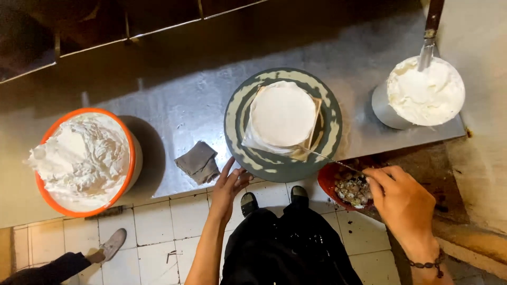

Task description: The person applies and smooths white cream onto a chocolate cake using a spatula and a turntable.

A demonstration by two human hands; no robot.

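We rest our left hand (228, 186) against the near rim of the green turntable (248, 153), fingers loosely spread and touching it, seemingly to steady or turn it; our right hand (401, 203) pinches the handle of a thin palette knife (330, 158), its blade reaching from the fingertips to the base of the white frosted cake (282, 113); just under those fingers sits a red bowl (330, 182) of chopped filling; a folded grey cloth (199, 161) lies left of our left fingers.
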